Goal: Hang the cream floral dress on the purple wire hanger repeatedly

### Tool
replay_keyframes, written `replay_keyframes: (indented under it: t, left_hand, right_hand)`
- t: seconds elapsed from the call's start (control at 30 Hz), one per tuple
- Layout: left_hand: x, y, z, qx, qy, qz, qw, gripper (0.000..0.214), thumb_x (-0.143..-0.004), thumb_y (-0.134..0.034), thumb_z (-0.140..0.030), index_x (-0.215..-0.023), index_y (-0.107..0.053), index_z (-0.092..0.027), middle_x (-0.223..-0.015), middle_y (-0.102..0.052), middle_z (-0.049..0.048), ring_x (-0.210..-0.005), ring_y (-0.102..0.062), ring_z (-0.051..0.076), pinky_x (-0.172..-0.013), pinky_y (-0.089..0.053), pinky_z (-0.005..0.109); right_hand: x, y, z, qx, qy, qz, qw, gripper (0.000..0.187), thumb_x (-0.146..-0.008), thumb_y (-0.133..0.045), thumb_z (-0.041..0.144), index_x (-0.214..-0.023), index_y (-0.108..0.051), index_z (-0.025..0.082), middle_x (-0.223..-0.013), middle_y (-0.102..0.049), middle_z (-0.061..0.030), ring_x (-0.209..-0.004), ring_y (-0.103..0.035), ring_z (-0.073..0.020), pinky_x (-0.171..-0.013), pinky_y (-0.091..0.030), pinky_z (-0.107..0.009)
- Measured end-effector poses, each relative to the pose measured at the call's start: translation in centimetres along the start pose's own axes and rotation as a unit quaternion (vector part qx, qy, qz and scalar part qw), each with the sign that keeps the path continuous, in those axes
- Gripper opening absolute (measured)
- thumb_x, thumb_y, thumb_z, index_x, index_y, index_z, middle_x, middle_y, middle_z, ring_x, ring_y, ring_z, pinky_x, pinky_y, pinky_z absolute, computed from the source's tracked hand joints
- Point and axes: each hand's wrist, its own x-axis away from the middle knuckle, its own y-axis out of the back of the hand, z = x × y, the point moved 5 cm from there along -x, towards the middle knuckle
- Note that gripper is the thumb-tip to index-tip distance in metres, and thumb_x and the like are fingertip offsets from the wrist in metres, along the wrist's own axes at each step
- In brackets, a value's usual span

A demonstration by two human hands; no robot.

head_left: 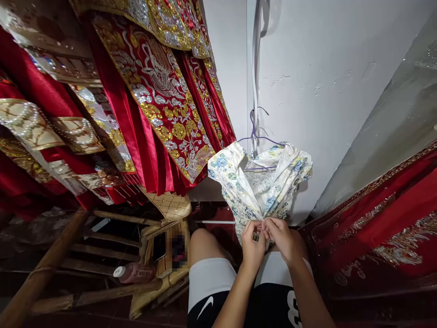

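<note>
A white blouse with blue and yellow flowers point(236, 178) hangs on a thin purple wire hanger point(253, 135) in front of me. Its neckline is a deep V, with the lower front gathered between my hands. My left hand point(253, 234) pinches the blouse front at the bottom of the V. Right beside it, my right hand point(278, 233) pinches the same spot, fingertips almost touching the left ones. Whether a button or other fastener sits between the fingers is too small to tell. The blouse's lower part is hidden behind my hands and knees.
Red garments with gold and silver embroidery point(164, 86) hang at the left. A bamboo rack point(129, 246) stands low left, with a pink bottle with a white cap point(134, 272) lying on it. Red beaded fabric point(392, 228) under clear plastic is on the right. A white wall point(327, 77) stands behind.
</note>
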Motion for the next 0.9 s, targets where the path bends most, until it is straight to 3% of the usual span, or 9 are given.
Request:
replay_keyframes:
  t: [0.2,0.37,0.57,0.67,0.77,0.9]
  left_hand:
    - [0.5,-0.6,0.2,-0.009,-0.015,0.011,1.000,0.013,-0.084,-0.055,-0.012,-0.075,-0.062,-0.019,-0.077,-0.061,0.0029,-0.073,-0.055,0.017,-0.069,-0.042,0.026]
    - [0.5,-0.5,0.4,-0.002,-0.007,0.010,1.000,0.014,-0.087,-0.056,-0.018,-0.075,-0.063,-0.019,-0.074,-0.059,0.0024,-0.069,-0.053,0.016,-0.065,-0.041,0.026]
    - [0.4,-0.2,0.6,0.007,0.011,0.002,1.000,0.020,-0.090,-0.057,-0.023,-0.070,-0.059,-0.019,-0.071,-0.058,0.0017,-0.068,-0.054,0.016,-0.064,-0.041,0.025]
    - [0.2,-0.5,1.1,0.021,0.015,0.015,1.000,0.017,-0.091,-0.056,-0.025,-0.075,-0.061,-0.019,-0.073,-0.060,0.0022,-0.068,-0.056,0.016,-0.065,-0.043,0.026]
    - [0.2,-1.0,2.0,0.021,0.026,0.026,0.999,0.015,-0.091,-0.058,-0.030,-0.084,-0.063,-0.019,-0.078,-0.063,0.0039,-0.073,-0.059,0.018,-0.068,-0.046,0.028]
    - [0.8,-2.4,3.1,0.027,0.070,0.019,0.997,0.018,-0.087,-0.065,-0.036,-0.084,-0.060,-0.020,-0.076,-0.061,0.0035,-0.071,-0.059,0.018,-0.065,-0.046,0.027]
  right_hand:
    - [-0.4,0.3,-1.1,0.005,0.016,-0.037,0.999,0.046,-0.072,-0.065,0.061,-0.051,-0.053,0.023,-0.044,-0.046,0.0023,-0.047,-0.044,-0.0149,-0.053,-0.040,-0.030]
    - [-0.7,0.5,-1.8,0.057,0.030,-0.001,0.998,0.061,-0.076,-0.062,0.075,-0.049,-0.046,0.023,-0.047,-0.047,0.0015,-0.050,-0.046,-0.0152,-0.056,-0.041,-0.031]
    - [-0.2,0.0,-1.2,0.014,0.013,0.066,0.998,0.054,-0.076,-0.068,0.067,-0.053,-0.054,0.020,-0.047,-0.049,0.0021,-0.051,-0.046,-0.0136,-0.055,-0.039,-0.028]
    - [-0.2,-0.1,-0.7,-0.059,-0.026,0.050,0.997,0.051,-0.071,-0.072,0.065,-0.056,-0.061,0.018,-0.045,-0.046,0.0036,-0.045,-0.039,-0.0107,-0.048,-0.030,-0.026]
    - [-1.2,0.2,1.1,-0.096,-0.017,0.006,0.995,0.050,-0.067,-0.075,0.066,-0.059,-0.064,0.017,-0.044,-0.046,0.0037,-0.043,-0.037,-0.0096,-0.044,-0.024,-0.025]
    - [-4.1,0.4,6.3,-0.060,0.041,0.012,0.997,0.047,-0.070,-0.074,0.062,-0.060,-0.067,0.017,-0.045,-0.051,0.0026,-0.043,-0.037,-0.0087,-0.044,-0.024,-0.024]
